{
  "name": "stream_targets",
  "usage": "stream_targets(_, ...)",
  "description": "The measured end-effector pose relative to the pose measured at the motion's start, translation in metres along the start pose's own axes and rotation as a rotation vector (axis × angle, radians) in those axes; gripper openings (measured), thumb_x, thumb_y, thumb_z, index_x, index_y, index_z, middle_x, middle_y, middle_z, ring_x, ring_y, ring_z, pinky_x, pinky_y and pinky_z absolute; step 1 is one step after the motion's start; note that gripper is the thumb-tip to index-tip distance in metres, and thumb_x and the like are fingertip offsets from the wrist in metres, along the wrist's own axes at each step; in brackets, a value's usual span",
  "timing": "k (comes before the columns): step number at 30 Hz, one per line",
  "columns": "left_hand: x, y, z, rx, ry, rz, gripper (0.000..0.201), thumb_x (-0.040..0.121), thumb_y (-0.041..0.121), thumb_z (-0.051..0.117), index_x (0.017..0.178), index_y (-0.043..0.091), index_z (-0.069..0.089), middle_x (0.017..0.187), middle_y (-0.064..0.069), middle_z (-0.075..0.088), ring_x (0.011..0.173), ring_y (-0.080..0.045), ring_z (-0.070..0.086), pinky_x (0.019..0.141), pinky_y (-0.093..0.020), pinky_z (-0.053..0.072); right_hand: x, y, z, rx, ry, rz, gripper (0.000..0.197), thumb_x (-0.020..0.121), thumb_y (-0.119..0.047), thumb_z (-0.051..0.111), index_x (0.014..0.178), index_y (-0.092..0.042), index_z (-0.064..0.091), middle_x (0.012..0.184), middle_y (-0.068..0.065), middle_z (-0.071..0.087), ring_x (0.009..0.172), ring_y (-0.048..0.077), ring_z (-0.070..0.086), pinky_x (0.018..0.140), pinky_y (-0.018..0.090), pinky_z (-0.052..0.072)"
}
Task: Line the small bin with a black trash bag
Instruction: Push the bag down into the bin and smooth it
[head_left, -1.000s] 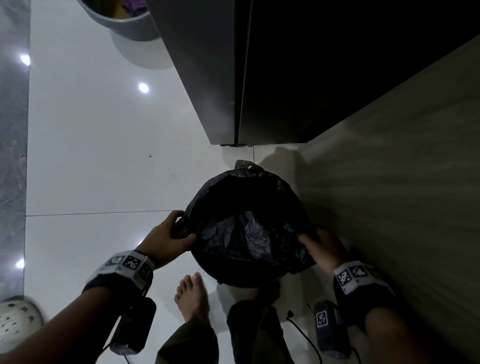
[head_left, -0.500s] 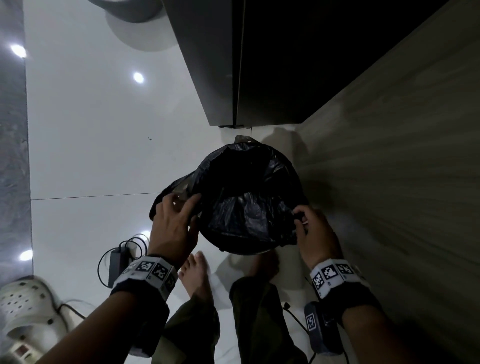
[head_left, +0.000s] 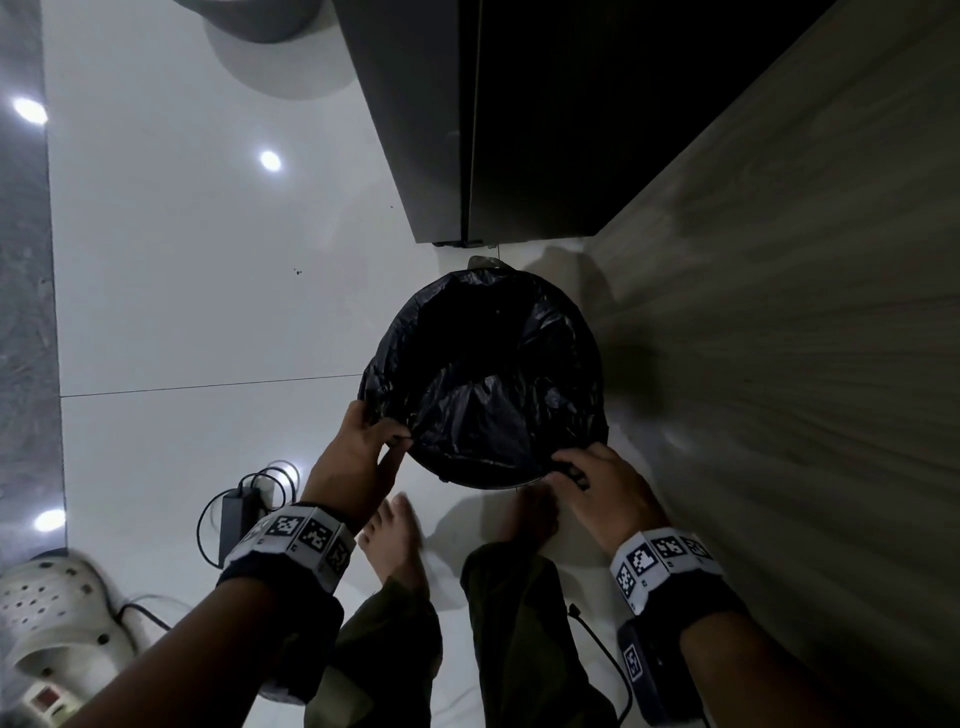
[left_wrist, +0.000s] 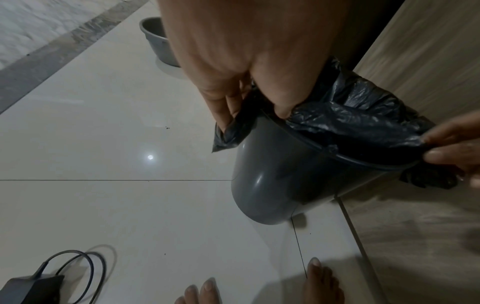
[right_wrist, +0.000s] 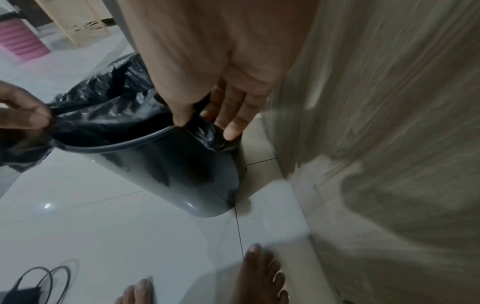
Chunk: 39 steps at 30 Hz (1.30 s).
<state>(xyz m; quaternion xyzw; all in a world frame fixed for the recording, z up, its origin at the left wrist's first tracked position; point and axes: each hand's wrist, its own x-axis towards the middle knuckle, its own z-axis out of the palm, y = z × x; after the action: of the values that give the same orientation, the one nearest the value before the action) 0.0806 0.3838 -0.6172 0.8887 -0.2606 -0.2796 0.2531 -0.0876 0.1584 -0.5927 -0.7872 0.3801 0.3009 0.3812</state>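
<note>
Two hands pull a black bag over a small bin.

The left hand pinches the black trash bag at the rim of the grey bin. The right hand pinches the bag's other side. The bin stands on the white floor beside a wooden wall.

A glossy white tiled floor reflects ceiling lights. A grey basin stands on it at the far side, beside a dark cabinet. A wood-grain panel runs along the right. A black power adapter with coiled cable lies near a perforated white clog. A pink ribbed container stands in the distance.
</note>
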Motion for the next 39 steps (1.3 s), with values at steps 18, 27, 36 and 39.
stream_targets(18,-0.028,-0.024,0.017,0.057,-0.384,-0.113,0.013,0.087,0.032,0.062,0.092,0.027,0.072,0.133,0.003,0.048,0.094,-0.019,0.066,0.071,-0.028,0.047,0.020,0.026,0.025,0.144,0.081,0.103,0.014,0.085,-0.026,0.063,0.091,-0.016,0.071,0.110,0.001,0.063,0.102,0.020,0.060,0.083,0.030,0.047)
stream_targets(27,-0.002,-0.025,0.053,0.088,-0.229,-0.169,0.023,0.087,0.024,0.062,0.107,0.015,0.070,0.136,-0.008,0.046,0.104,-0.030,0.062,0.077,-0.044,0.054,0.060,0.037,0.025,0.347,0.126,0.328,0.013,0.085,-0.010,0.054,0.091,-0.006,0.065,0.098,0.013,0.065,0.096,0.033,0.061,0.083,0.036,0.051)
stream_targets(36,-0.016,0.005,0.010,-0.230,-0.134,-0.488,0.023,0.079,0.045,0.060,0.089,0.026,0.069,0.135,0.014,0.044,0.097,-0.002,0.058,0.085,-0.026,0.038,0.039,0.014,-0.001,0.850,0.339,0.207,0.016,0.084,-0.035,0.067,0.093,-0.025,0.058,0.094,0.003,0.067,0.089,0.022,0.065,0.079,0.040,0.055)
stream_targets(39,-0.014,0.020,0.006,-0.320,-0.132,-0.538,0.031,0.080,0.052,0.061,0.079,0.022,0.069,0.094,0.004,0.071,0.079,-0.014,0.067,0.065,-0.018,0.041,0.043,0.006,0.002,0.642,0.441,0.189,0.024,0.087,-0.032,0.064,0.099,-0.011,0.062,0.092,0.005,0.062,0.088,0.020,0.060,0.078,0.032,0.048)
